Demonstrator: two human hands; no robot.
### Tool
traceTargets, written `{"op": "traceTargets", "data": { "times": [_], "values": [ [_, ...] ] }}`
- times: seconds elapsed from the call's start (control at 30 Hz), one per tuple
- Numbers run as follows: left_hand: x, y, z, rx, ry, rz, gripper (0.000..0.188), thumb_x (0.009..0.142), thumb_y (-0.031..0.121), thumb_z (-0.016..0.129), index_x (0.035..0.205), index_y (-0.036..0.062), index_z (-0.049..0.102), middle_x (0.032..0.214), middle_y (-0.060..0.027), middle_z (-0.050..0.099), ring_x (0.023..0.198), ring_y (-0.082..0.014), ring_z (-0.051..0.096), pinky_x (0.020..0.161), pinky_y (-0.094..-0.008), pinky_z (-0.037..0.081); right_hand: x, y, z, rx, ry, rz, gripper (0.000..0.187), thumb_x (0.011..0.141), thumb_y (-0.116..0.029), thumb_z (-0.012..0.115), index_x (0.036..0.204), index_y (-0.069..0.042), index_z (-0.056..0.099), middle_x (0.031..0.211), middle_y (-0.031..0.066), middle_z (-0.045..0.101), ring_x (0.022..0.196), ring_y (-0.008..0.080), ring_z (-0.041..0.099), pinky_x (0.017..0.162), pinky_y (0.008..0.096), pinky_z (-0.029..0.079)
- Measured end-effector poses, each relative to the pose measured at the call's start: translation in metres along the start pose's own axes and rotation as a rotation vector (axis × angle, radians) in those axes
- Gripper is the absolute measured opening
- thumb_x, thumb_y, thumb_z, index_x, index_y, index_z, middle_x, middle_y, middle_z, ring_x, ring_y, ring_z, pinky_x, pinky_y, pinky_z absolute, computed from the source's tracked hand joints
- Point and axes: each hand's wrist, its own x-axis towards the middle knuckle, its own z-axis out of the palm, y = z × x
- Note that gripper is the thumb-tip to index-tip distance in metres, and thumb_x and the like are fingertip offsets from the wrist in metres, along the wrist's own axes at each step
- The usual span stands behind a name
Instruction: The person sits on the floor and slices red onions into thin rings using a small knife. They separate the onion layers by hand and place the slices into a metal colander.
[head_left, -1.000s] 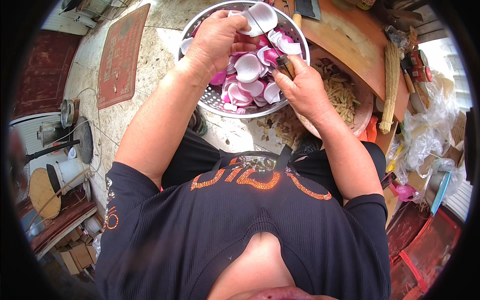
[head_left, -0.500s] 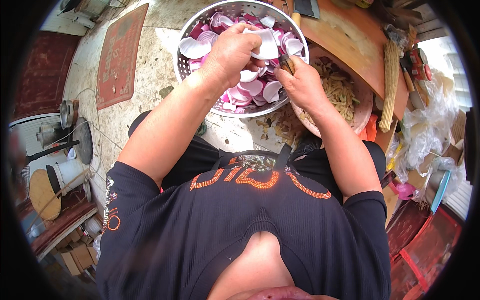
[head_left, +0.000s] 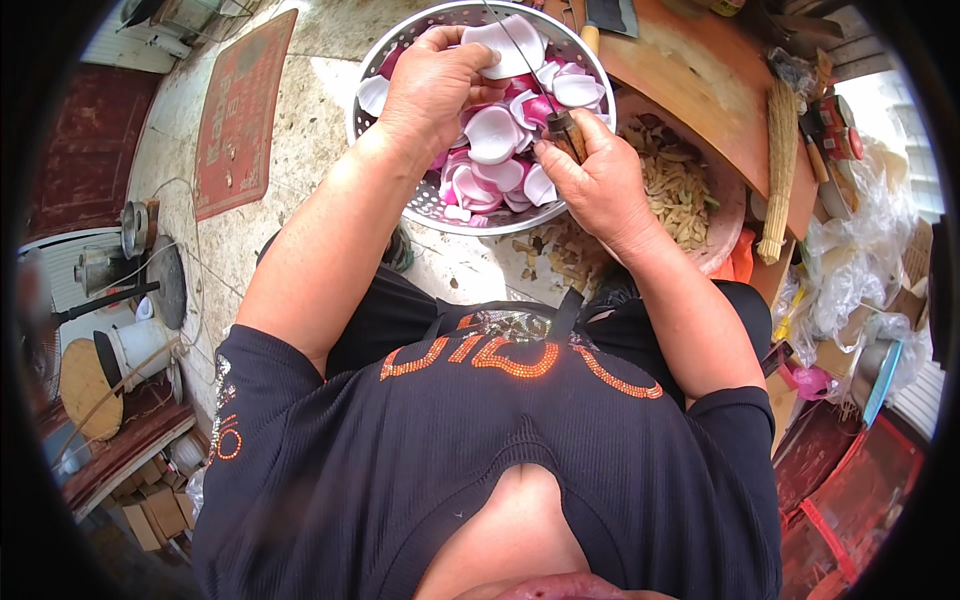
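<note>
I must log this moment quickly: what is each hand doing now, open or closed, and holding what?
Left hand: closed on a white onion piece over the metal colander.
Right hand: closed on a knife handle.

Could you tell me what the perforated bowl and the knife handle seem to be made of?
The perforated bowl looks like bare, shiny metal, probably steel: silvery, reflective, with punched holes. The knife handle in the right hand looks like brown wood, though mostly hidden.

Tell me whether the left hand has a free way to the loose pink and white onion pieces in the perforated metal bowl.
Probably yes. The left hand is already over the perforated metal bowl, holding a white onion piece; the loose pink and white onion pieces lie uncovered just beneath it. The right hand, gripping a wooden-handled knife, sits beside them.
</note>
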Motion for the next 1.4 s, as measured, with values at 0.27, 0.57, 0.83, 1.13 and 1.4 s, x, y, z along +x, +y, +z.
{"op": "traceTargets", "data": {
  "times": [0.27, 0.57, 0.83, 1.13, 1.4],
  "values": [
    [-0.001, -0.001, 0.003, -0.038, -0.029, 0.014, 0.026, 0.09, 0.001, 0.063, 0.114, -0.0027, 0.054, 0.099, -0.0113, 0.066, 0.082, -0.0212, 0.07, 0.072, -0.0317, 0.062, -0.001, 0.0, 0.0, -0.005, -0.013, 0.001, 0.038, 0.086, -0.022, 0.071, 0.117, -0.002, 0.061, 0.088, 0.0178, 0.069, 0.081, 0.0325, 0.069, 0.075, 0.0397, 0.054],
    [-0.002, 0.001, 0.003, -0.057, -0.019, 0.011, 0.025, 0.09, 0.0, 0.062, 0.113, -0.0022, 0.054, 0.1, -0.0115, 0.066, 0.082, -0.021, 0.07, 0.072, -0.0309, 0.063, -0.001, 0.001, 0.001, -0.004, -0.029, 0.015, 0.042, 0.086, -0.023, 0.071, 0.121, -0.002, 0.06, 0.092, 0.0183, 0.069, 0.086, 0.0322, 0.069, 0.079, 0.0393, 0.054],
    [-0.003, 0.003, 0.005, -0.046, -0.015, 0.008, 0.026, 0.09, 0.001, 0.062, 0.114, -0.0033, 0.054, 0.102, -0.012, 0.065, 0.084, -0.0216, 0.069, 0.073, -0.0311, 0.063, -0.001, 0.0, 0.0, -0.019, -0.038, 0.015, 0.047, 0.086, -0.025, 0.071, 0.124, 0.0, 0.059, 0.097, 0.0206, 0.07, 0.092, 0.0338, 0.07, 0.082, 0.0395, 0.054],
    [-0.002, 0.001, 0.004, -0.069, -0.019, 0.004, 0.028, 0.089, 0.001, 0.065, 0.114, -0.0048, 0.054, 0.103, -0.0137, 0.066, 0.085, -0.0232, 0.07, 0.074, -0.0324, 0.063, 0.0, 0.009, 0.002, 0.021, -0.069, 0.044, 0.05, 0.088, -0.026, 0.07, 0.128, 0.001, 0.057, 0.103, 0.0223, 0.07, 0.097, 0.0337, 0.069, 0.086, 0.0391, 0.053],
    [-0.003, 0.001, 0.001, -0.051, -0.033, -0.018, 0.025, 0.089, 0.002, 0.068, 0.111, -0.0047, 0.057, 0.1, -0.0129, 0.068, 0.085, -0.0218, 0.07, 0.073, -0.0308, 0.062, 0.002, 0.005, -0.003, 0.087, -0.16, 0.116, 0.046, 0.09, -0.024, 0.068, 0.127, 0.002, 0.057, 0.105, 0.0212, 0.069, 0.098, 0.0319, 0.068, 0.087, 0.0382, 0.052]
  ]
}}
